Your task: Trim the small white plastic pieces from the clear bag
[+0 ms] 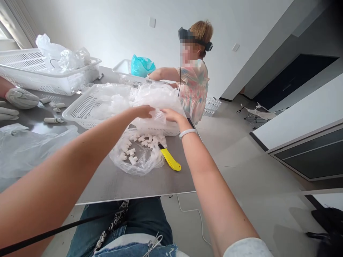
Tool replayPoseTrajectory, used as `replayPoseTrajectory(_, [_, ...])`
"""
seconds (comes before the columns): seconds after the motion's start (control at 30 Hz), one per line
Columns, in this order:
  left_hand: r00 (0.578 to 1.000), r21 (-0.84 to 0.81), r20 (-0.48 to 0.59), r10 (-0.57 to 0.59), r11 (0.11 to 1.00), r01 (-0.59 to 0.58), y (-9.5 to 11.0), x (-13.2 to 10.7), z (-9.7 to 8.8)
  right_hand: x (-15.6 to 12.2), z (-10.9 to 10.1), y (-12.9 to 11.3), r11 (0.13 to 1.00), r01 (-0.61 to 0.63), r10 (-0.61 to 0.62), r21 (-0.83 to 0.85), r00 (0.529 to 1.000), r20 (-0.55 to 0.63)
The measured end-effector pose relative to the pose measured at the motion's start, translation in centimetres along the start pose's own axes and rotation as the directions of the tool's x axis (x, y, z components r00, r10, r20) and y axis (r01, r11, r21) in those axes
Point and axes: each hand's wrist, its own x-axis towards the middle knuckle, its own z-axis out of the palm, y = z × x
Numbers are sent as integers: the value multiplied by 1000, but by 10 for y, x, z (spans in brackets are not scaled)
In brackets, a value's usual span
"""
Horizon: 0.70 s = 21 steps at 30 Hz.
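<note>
Your left hand point(144, 111) and your right hand point(173, 115) lie palm-down on the clear plastic film point(158, 101) heaped in the white slotted basket point(80, 111) in front of you. Both are loosely open, fingers lightly curved and a small gap between the hands. You cannot tell whether either one is pinching the film. A white bangle point(187, 133) circles your right wrist.

The basket sits on a brushed steel tabletop point(134, 182), its near edge overlapping a clear bag point(143, 160) that holds short white cylindrical fittings point(131, 151), some joined in T shapes. Just beside that bag lies a yellow-handled cutter point(170, 159) with a ribbed grip, its blade end against the plastic.

To your left, white-gloved hands point(21, 98) belonging to someone else rest near loose white fittings point(55, 120) on the steel, and a limp sheet of clear plastic point(26, 150) spreads along the table's edge. Beyond them, a second white basket point(34, 76) holds crumpled clear bags point(63, 57). Farther along, a third basket point(123, 73) holds a glossy teal bag point(142, 66). A co-worker point(193, 85) in a patterned dress and a head-worn camera reaches toward that basket. Stacked white baskets point(211, 106) sit on the floor behind.
</note>
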Motion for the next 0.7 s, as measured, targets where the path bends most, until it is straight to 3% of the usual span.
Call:
replayPoseTrajectory(0.1, [997,37,-38,74,997,-72,7,-17,-26,-3,-28,-12,991,-31,27,-130,999,-34])
replayPoseTrajectory(0.17, [988,54,-106,115,993,-109,14,-37,-38,-16,-39,-24,967,-14,-43,-253,975,-218])
replayPoseTrajectory(0.23, [969,88,-202,142,988,-127,19,-65,-42,-41,-37,-38,955,67,-179,-290,908,-379])
replayPoseTrajectory(0.3, [968,112,-215,127,988,-105,20,-95,-35,-74,-21,-50,959,181,-259,-219,876,-406])
replayPoseTrajectory(0.37, [1000,85,18,6,996,-8,16,-123,-18,-106,8,-56,967,242,-254,-79,928,-274])
replayPoseTrajectory(0.4, [986,93,162,-37,995,22,12,-134,-7,-118,25,-56,970,241,-239,-9,956,-168])
replayPoseTrajectory(0.43, [971,110,230,-69,993,45,7,-142,4,-128,42,-55,973,226,-222,38,972,-81])
replayPoseTrajectory(0.5, [953,166,271,-136,982,93,-3,-152,25,-137,74,-46,979,202,-202,24,979,6])
replayPoseTrajectory(0.57, [943,201,282,-176,972,121,-12,-156,42,-136,99,-33,981,179,-179,-71,984,10])
replayPoseTrajectory(0.7, [944,229,270,-190,965,129,-24,-157,58,-131,121,-8,974,152,-157,-167,987,-18])
